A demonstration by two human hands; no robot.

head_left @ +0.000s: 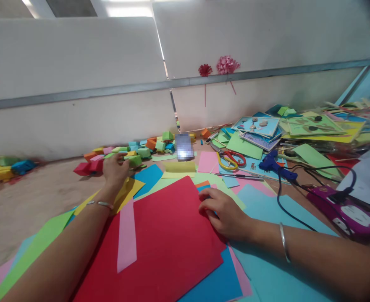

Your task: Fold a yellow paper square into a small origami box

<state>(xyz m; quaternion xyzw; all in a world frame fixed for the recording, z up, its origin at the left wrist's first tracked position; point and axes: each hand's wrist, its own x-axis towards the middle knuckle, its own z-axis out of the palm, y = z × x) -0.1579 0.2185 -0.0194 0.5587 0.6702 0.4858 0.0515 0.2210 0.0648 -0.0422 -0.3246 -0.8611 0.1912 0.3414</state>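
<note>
Red paper (169, 235) (pink strip (127, 239) atop) touches right hand (222, 213).

The red sheet (169, 239) and the pink strip (127, 241) on it look like smooth, matt paper or thin card, and the small folded blocks (135, 161) share that dull finish. The yellow scissor handles (232, 167), blue glue gun (270, 162) and purple power strip (329, 204) look like plastic, the last glossy; the right bangle (283, 241) is smooth, shiny metal. The rail (124, 88) resembles dull grey metal, the 2 flowers (228, 65) ruffled paper.
</note>
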